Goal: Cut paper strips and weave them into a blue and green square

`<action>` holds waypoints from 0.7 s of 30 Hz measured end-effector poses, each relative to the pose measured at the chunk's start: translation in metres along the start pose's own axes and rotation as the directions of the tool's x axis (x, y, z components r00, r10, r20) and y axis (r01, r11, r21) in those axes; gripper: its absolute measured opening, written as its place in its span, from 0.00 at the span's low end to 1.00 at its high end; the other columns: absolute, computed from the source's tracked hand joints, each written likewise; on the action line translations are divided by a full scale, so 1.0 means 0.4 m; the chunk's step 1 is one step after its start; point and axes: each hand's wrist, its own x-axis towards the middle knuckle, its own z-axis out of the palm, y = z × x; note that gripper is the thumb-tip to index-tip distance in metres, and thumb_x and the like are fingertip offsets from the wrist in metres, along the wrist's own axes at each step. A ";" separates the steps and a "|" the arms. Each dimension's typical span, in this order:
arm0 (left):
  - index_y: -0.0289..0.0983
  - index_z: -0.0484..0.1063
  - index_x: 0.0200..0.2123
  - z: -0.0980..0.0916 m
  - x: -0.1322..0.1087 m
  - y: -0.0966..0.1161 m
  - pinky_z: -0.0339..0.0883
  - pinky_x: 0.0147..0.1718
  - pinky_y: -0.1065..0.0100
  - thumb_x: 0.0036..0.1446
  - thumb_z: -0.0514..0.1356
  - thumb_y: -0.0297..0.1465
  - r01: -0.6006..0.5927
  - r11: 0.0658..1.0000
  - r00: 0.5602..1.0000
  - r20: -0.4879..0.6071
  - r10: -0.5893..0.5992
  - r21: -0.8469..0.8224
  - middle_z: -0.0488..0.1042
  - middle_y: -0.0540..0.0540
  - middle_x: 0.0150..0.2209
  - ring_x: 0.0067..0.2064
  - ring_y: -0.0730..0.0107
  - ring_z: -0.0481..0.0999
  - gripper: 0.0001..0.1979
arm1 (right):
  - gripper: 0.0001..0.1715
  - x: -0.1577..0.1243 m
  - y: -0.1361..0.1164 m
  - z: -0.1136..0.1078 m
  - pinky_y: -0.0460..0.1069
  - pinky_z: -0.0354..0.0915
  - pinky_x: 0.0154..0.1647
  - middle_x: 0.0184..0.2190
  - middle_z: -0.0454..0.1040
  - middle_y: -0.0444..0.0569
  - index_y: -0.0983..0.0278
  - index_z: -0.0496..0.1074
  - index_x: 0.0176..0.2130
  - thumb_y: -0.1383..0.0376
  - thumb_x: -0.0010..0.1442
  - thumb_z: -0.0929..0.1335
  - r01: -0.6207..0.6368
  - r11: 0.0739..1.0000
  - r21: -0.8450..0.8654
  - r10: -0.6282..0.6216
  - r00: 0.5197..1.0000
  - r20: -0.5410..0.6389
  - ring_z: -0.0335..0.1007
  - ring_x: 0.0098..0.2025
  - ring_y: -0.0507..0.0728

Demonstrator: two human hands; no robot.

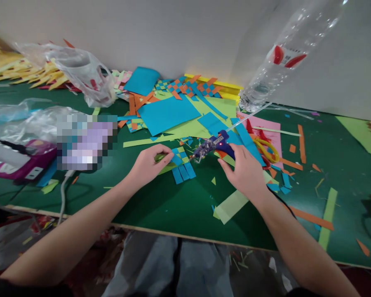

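Note:
My right hand is closed round the handle of a dark blue hot glue gun. A clear glue stick sticks out of its back end, and clumps of clear glue cling round the front. Its nozzle points left, close to a small woven piece of blue and green paper strips. My left hand pinches the left side of that woven paper between thumb and fingers. Several blue strip ends hang loose toward me. A small green bit shows inside the curl of my left fingers.
Blue sheets, woven scraps and a yellow tray lie behind. A tall plastic bottle stands back right, near yellow-handled scissors. At left are a bagged cup, a blurred-out phone and a purple power strip.

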 end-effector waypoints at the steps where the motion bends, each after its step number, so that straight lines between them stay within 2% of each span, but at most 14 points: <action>1: 0.38 0.73 0.35 0.001 0.000 -0.001 0.69 0.35 0.69 0.60 0.56 0.42 0.007 1.000 1.000 -0.001 -0.007 -0.002 0.78 0.45 0.38 0.39 0.65 0.77 0.14 | 0.29 -0.002 -0.005 0.001 0.56 0.72 0.38 0.45 0.73 0.64 0.71 0.62 0.56 0.53 0.65 0.61 0.012 1.000 0.003 -0.012 1.000 -0.001 0.72 0.48 0.67; 15: 0.37 0.73 0.35 0.009 0.003 -0.011 0.70 0.33 0.70 0.59 0.56 0.44 0.048 0.998 0.999 -0.009 -0.048 -0.037 0.78 0.45 0.33 0.35 0.65 0.78 0.16 | 0.25 -0.009 -0.020 0.016 0.56 0.74 0.41 0.45 0.75 0.65 0.73 0.64 0.56 0.59 0.67 0.62 0.145 0.989 -0.025 -0.146 0.986 -0.075 0.73 0.48 0.65; 21: 0.37 0.72 0.34 0.005 0.003 -0.005 0.69 0.29 0.70 0.60 0.56 0.44 0.047 0.999 0.999 -0.008 -0.047 -0.023 0.78 0.46 0.32 0.34 0.65 0.78 0.16 | 0.24 -0.011 -0.025 0.021 0.56 0.74 0.40 0.45 0.75 0.64 0.72 0.66 0.56 0.59 0.67 0.61 0.150 0.988 -0.040 -0.154 0.984 -0.095 0.74 0.46 0.65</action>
